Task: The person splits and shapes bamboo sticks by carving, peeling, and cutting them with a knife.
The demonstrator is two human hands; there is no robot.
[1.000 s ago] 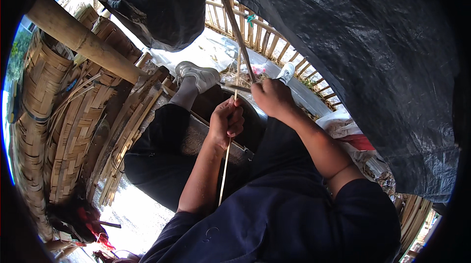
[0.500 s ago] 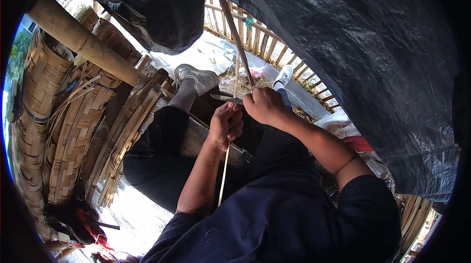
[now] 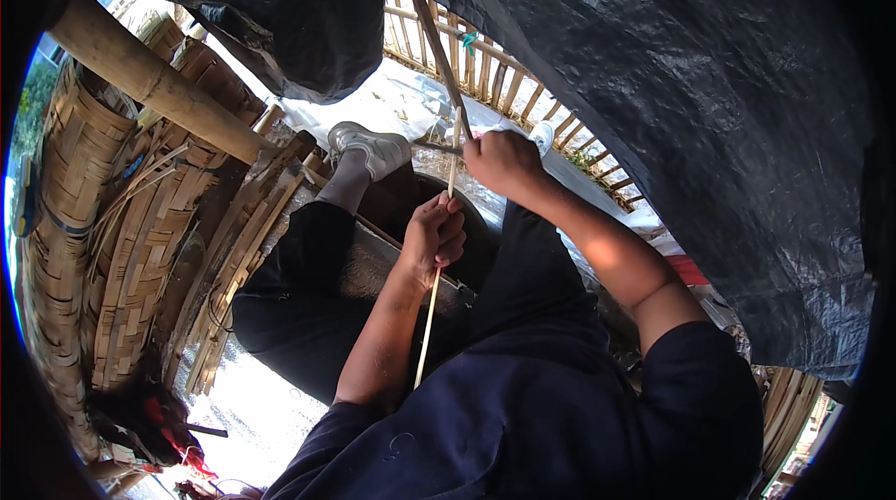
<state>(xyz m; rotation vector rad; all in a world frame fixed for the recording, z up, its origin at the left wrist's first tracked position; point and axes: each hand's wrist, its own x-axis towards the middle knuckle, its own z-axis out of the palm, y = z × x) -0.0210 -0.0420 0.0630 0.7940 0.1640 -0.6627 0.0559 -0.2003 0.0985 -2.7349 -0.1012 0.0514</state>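
Observation:
In my left hand (image 3: pixel 433 231) is a thin pale bamboo strip (image 3: pixel 427 337), gripped with curled fingers. It slants from my lap up through the fist and on past the fingers. My right hand (image 3: pixel 504 162) is closed round a knife, its handle hidden in the fist. The narrow dark knife blade (image 3: pixel 435 146) points left and crosses the strip well above my left hand. Whether the edge touches the strip I cannot tell. A long brown stick (image 3: pixel 427 22) comes down from the top to just beside my right hand.
Rolled woven bamboo mats (image 3: pixel 89 155) and a thick bamboo pole (image 3: pixel 154 80) stand at the left. Black plastic sheeting (image 3: pixel 709 136) hangs over the right and top. Between my legs is a dark round container (image 3: pixel 481 243). A slatted bamboo fence (image 3: pixel 504 80) runs beyond my feet.
My right hand with the knife has moved up and away from my left hand, along the strip. My left hand has stayed nearly in place.

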